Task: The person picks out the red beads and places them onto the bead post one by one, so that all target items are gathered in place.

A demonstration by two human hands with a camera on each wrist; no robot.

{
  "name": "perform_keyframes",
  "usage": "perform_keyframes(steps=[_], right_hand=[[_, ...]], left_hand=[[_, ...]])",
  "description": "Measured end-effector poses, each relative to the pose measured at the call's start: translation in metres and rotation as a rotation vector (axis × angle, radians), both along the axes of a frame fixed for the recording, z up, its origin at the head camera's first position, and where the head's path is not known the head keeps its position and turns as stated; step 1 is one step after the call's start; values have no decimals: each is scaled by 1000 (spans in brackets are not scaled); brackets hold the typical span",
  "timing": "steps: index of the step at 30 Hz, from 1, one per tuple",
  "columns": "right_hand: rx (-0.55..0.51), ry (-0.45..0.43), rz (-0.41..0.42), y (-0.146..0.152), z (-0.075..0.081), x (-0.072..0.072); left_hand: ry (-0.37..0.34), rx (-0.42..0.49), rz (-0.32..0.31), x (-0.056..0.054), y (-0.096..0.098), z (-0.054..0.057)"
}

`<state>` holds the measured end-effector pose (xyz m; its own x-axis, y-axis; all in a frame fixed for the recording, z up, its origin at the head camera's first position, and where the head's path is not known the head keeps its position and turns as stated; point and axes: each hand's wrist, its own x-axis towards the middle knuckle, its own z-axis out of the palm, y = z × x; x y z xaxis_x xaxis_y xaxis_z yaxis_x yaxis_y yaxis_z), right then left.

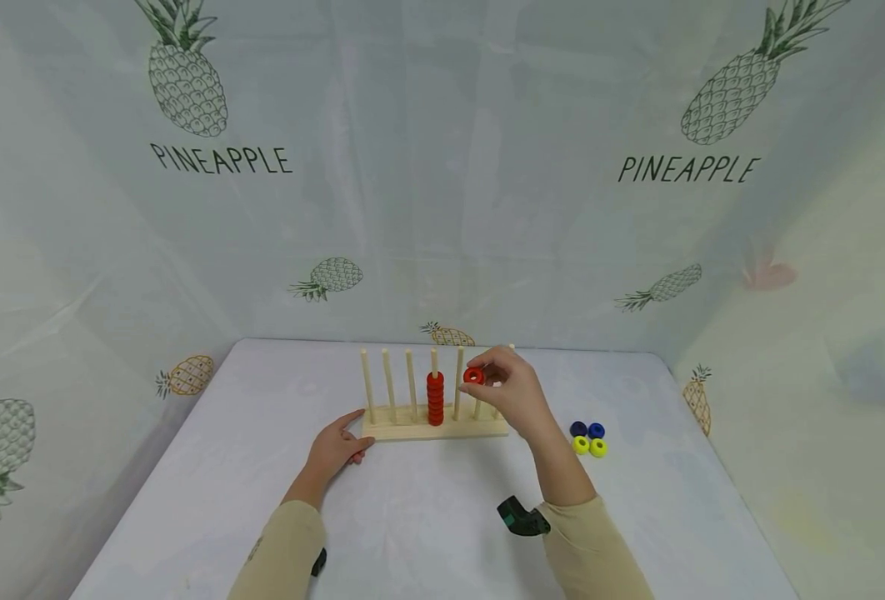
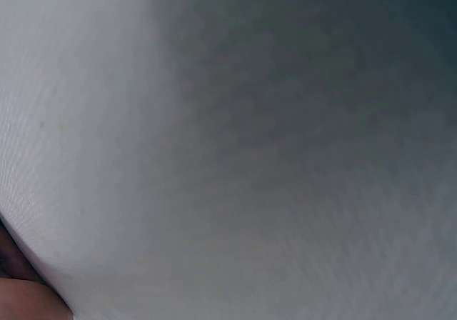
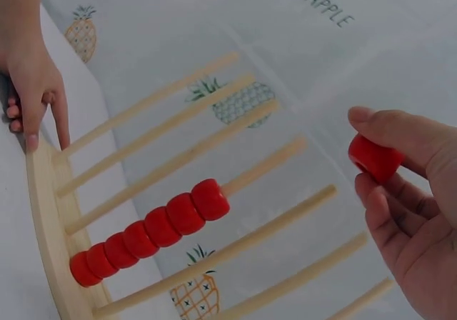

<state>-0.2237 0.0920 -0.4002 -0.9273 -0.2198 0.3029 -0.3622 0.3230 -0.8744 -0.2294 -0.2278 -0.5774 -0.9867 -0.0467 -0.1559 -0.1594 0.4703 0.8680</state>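
A wooden peg stand (image 1: pixel 450 431) with several upright pegs is on the table, and one of its middle pegs carries a stack of red beads (image 1: pixel 435 402). My left hand (image 1: pixel 333 450) grips the left end of the base, thumb at the front and index finger at the back. Between thumb and fingers, my right hand (image 1: pixel 521 393) pinches a loose red bead (image 3: pixel 378 158), its hole showing. The bead is held up near the pegs just right of the red stack, apart from them in the right wrist view. Only a sliver of hand shows in the left wrist view.
Two dark blue beads (image 1: pixel 597 430) and two yellow beads (image 1: pixel 599 454) lie together on the white tabletop (image 1: pixel 427 517), right of the stand. A pale curtain (image 1: pixel 427 192) printed with pineapples hangs behind the table and along its sides.
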Motion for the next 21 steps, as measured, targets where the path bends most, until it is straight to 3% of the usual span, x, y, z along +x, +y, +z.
perform_keyframes(steps=[13,21], right_hand=[[-56,105,-58,-16,6,-17],[-114,122,-53,-25,5,-27]], left_hand=[[4,7,4,1,1,1],[2,13,5,0,0,0]])
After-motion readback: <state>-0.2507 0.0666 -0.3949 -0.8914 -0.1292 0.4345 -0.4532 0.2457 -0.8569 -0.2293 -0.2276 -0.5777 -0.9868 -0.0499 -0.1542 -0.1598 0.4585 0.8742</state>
